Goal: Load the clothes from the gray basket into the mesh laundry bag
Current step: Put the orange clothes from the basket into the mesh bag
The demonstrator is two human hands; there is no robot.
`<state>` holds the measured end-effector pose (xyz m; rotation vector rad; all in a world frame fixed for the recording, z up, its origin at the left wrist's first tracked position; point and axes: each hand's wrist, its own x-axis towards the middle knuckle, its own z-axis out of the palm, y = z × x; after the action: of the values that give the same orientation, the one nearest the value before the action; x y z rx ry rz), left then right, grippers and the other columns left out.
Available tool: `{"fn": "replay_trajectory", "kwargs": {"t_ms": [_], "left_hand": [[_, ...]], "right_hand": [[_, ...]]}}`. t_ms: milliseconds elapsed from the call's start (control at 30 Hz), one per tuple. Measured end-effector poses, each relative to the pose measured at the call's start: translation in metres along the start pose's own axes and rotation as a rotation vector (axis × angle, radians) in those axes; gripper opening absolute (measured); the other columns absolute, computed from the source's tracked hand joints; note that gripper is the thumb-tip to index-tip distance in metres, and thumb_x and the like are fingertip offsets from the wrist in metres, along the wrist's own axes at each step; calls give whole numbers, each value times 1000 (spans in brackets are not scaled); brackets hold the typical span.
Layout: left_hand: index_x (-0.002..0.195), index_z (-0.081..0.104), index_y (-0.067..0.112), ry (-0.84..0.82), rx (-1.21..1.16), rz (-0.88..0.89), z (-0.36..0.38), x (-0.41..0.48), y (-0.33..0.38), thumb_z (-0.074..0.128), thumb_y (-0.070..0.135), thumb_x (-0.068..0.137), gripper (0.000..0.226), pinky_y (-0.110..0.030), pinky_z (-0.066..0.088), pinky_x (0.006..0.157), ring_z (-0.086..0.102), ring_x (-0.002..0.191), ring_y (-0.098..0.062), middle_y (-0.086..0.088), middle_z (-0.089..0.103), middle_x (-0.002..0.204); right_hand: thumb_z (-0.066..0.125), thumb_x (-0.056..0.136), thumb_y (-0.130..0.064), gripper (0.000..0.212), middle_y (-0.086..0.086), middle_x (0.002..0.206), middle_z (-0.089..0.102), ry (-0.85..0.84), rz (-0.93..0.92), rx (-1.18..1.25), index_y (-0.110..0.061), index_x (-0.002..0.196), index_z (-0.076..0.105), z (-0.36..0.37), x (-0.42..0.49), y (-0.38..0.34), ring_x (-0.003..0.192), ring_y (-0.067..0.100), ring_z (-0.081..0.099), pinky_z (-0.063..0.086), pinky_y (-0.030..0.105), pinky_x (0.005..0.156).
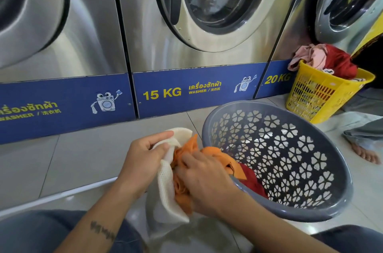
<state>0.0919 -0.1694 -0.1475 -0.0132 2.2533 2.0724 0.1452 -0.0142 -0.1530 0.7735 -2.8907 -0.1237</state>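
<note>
A round gray basket (290, 161) with flower-shaped holes lies tipped toward me on the tiled floor. A red garment (251, 180) lies inside it near the rim. My left hand (143, 159) grips the top edge of the white mesh laundry bag (165, 194), holding its mouth apart. My right hand (204, 182) is closed on an orange garment (215, 154) that stretches from the basket rim into the bag's mouth. Part of the orange cloth is hidden under my right hand.
Steel washers with a blue base panel (186, 91) stand close ahead. A yellow basket (323, 95) heaped with pink and red clothes stands at the right. Another person's bare foot (364, 153) rests right of the gray basket. My knees (41, 232) frame the bottom.
</note>
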Motion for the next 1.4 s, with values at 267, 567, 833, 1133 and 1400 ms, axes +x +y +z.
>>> {"fn": "replay_trajectory", "kwargs": {"t_ms": [267,567,833,1133,1400], "left_hand": [[113,74,27,-30,102,-56,-20,-9,-28,59,8,93,32,-37,48,103,62,109,-3,16,70,115],[106,76,34,-37,47,-140,-23,-9,-48,59,9,93,33,-45,54,95,66,104,-16,8,71,114],[111,75,23,4,-117,-310,-39,-2,-71,60,5,90,32,-39,57,88,70,96,-21,-5,75,107],[110,75,27,35,391,-269,-61,3,-93,51,5,88,40,-7,41,58,57,79,0,8,65,105],[117,71,32,9,623,-222,-69,14,-99,55,11,85,42,-28,50,87,61,100,-21,-2,64,129]], "right_hand": [[61,61,-52,91,10,142,37,-138,189,68,-37,144,28,5,-19,14,136,40,33,34,60,106],[52,80,-30,36,0,107,45,-132,454,83,-32,113,64,-2,-16,34,102,26,56,50,35,70],[50,73,-28,35,-1,108,62,30,245,337,-26,105,64,3,9,-28,83,26,66,55,40,65],[45,92,-28,38,-4,128,67,-324,258,803,-32,126,62,157,26,-87,120,21,58,44,40,106],[47,73,-47,65,-6,148,45,-355,283,702,-50,138,40,167,48,-64,135,28,42,36,48,113]]}}
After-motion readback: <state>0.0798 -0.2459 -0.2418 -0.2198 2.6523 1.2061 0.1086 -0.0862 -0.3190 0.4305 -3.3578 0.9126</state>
